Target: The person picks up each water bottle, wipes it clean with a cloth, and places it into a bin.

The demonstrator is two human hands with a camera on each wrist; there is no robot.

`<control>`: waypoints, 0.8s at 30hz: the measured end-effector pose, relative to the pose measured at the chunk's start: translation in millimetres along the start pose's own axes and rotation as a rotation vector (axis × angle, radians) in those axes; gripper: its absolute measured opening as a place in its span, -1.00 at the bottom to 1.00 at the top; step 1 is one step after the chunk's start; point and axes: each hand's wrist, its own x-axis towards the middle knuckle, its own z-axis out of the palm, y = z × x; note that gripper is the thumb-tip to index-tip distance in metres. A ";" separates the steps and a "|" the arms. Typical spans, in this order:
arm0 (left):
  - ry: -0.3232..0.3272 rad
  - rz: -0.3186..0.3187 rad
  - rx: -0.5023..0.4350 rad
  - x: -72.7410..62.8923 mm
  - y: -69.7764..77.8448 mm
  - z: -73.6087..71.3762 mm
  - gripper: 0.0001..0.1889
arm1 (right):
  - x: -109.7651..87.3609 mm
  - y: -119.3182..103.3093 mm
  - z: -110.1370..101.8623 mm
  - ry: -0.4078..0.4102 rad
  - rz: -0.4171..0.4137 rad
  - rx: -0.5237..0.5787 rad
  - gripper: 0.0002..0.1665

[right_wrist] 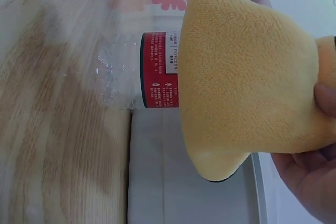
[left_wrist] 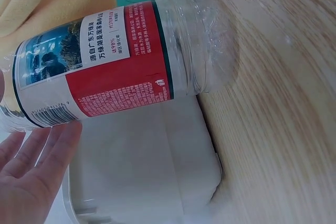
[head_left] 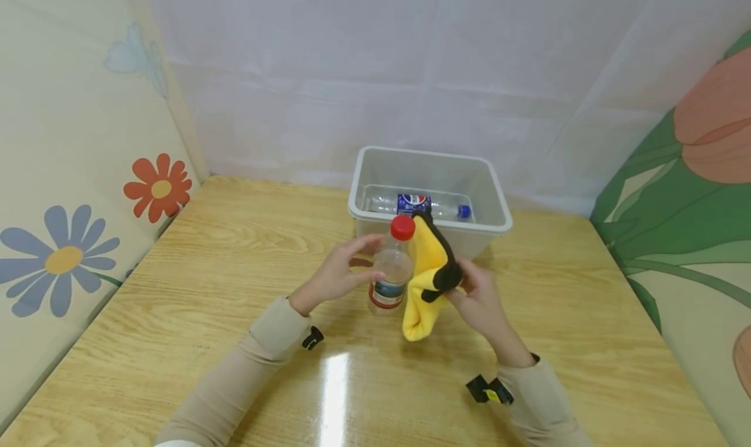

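In the head view, my left hand (head_left: 336, 275) holds a clear plastic bottle (head_left: 388, 293) with a red cap, thumb and fingers on either side of it. The bottle stands upright, its base at or close over the wooden table. Its red and white label (left_wrist: 118, 85) with a lake picture faces the left wrist camera. My right hand (head_left: 480, 298) pinches a yellow cloth (head_left: 424, 264) with black edging. The cloth hangs right beside the bottle and, in the right wrist view, the fuzzy yellow cloth (right_wrist: 247, 77) covers the bottle's upper part.
Just behind the hands stands a grey plastic bin (head_left: 431, 155). Inside it lies another clear bottle (head_left: 414, 203) with a blue label and blue cap. A white curtain (head_left: 364, 75) hangs behind the wooden table (head_left: 246, 258), and flower-printed panels flank both sides.
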 end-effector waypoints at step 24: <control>0.004 -0.008 -0.022 0.6 -1.4 0.3 -0.37 | -9.8 9.3 4.5 -0.083 0.200 -0.100 -0.44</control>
